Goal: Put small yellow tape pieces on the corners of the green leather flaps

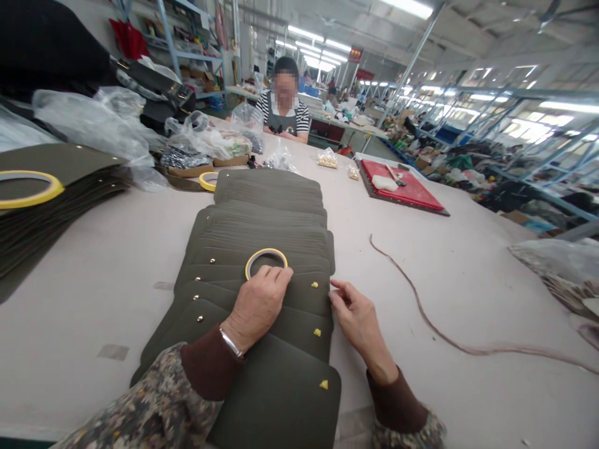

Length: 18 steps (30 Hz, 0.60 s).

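Observation:
A fanned stack of dark olive panels (276,218) runs down the table in front of me, with metal studs along its left side. Small yellow tape bits (317,332) sit on the right side of the nearer panels. Above the stack, my left hand (262,302) is closed on a roll of yellow tape (266,252), its fingers over the near rim. My right hand (356,318) is at the stack's right edge, thumb and forefinger drawn close together in a pinch. Whatever lies between those fingertips is too small to make out.
Another olive stack (60,162) with a tape roll (30,189) on it lies at left. Plastic bags (201,140) and a further tape roll (208,181) are behind. A red board (397,184) and a brown cord (421,305) lie right. A person (285,106) sits opposite.

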{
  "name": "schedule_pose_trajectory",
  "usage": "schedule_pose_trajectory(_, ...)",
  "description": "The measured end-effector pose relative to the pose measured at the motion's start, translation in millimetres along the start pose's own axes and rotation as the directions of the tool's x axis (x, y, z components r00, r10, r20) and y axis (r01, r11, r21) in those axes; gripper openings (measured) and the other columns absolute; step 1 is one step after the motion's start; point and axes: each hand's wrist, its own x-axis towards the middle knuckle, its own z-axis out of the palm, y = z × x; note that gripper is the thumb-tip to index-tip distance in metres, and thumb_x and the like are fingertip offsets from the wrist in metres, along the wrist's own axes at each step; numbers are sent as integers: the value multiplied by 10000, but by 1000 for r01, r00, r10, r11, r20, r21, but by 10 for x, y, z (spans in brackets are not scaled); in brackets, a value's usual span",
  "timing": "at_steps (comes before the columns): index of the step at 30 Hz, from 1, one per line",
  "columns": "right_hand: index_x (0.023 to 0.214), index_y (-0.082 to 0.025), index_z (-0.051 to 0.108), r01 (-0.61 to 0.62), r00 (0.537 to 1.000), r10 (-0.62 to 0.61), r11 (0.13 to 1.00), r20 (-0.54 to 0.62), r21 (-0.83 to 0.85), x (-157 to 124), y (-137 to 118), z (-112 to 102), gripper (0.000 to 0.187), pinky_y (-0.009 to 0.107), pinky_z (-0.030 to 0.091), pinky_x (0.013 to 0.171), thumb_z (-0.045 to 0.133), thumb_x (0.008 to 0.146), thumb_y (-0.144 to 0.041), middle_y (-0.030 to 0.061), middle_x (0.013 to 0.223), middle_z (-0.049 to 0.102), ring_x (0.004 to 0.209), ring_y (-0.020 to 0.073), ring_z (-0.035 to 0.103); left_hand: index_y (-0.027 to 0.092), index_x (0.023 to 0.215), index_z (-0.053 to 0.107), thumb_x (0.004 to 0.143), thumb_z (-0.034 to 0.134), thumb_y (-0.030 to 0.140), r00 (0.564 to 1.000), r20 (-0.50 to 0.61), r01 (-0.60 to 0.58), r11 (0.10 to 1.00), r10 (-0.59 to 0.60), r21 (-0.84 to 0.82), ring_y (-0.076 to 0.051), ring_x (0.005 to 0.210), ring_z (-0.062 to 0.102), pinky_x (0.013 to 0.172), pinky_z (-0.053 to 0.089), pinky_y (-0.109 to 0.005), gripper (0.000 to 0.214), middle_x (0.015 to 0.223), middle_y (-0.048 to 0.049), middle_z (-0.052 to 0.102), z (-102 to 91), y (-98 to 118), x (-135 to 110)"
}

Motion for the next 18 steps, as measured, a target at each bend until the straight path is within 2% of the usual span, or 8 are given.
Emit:
schedule_pose_trajectory(4,1070,-141,653,-59,998,57,993,17,103,-59,-34,10,362,301,495,664,586,814,-389,28,743,674,663,172,622,154,1004,570,966,421,162,1000,12,-18,1000,18,-22,-209,854,555,770,466,-337,153,880,-63,631,27,-22,-13)
schedule_pose_trajectory(9,1119,-178,558,-136,987,117,973,111,188,-316,-98,-96,352,255,447,546,587,819,-360,-31,686,611,565,137,563,160,1022,576,981,401,192,999,-10,-33,996,33,-87,-200,859,566,786,468,-330,183,870,-61,644,54,-54,-16)
schedule_pose_trajectory(11,1094,-187,561,-164,970,141,981,199,106,-421,-83,-152,295,247,422,517,562,824,-304,-49,640,587,535,133,545,162,1028,581,982,399,191,999,-22,-48,993,46,-112,-201,847,581,781,478,-331,190,863,-58,657,57,-73,-13)
schedule_pose_trajectory(14,958,-190,624,-142,930,177,981,322,-129,-498,-36,-226,169,254,388,510,555,809,-230,-60,535,561,499,140,535,163,1058,577,982,403,185,994,-74,-87,980,75,-181,-190,822,623,746,505,-312,191,884,-55,685,30,-81,-16)
schedule_pose_trajectory(16,917,-192,649,-102,949,153,976,275,-190,-494,-38,-252,135,264,403,532,566,824,-241,-44,543,593,509,146,558,164,1090,565,980,412,177,987,-122,-138,955,109,-261,-171,820,655,735,521,-282,189,917,-50,702,-15,-63,-23)
schedule_pose_trajectory(18,921,-193,664,-48,985,66,993,158,-111,-467,-92,-245,146,270,453,581,567,858,-282,-10,647,659,574,151,605,166,1141,544,978,425,178,977,-158,-187,920,140,-345,-153,830,676,747,532,-256,202,951,-45,715,-77,-28,-36)
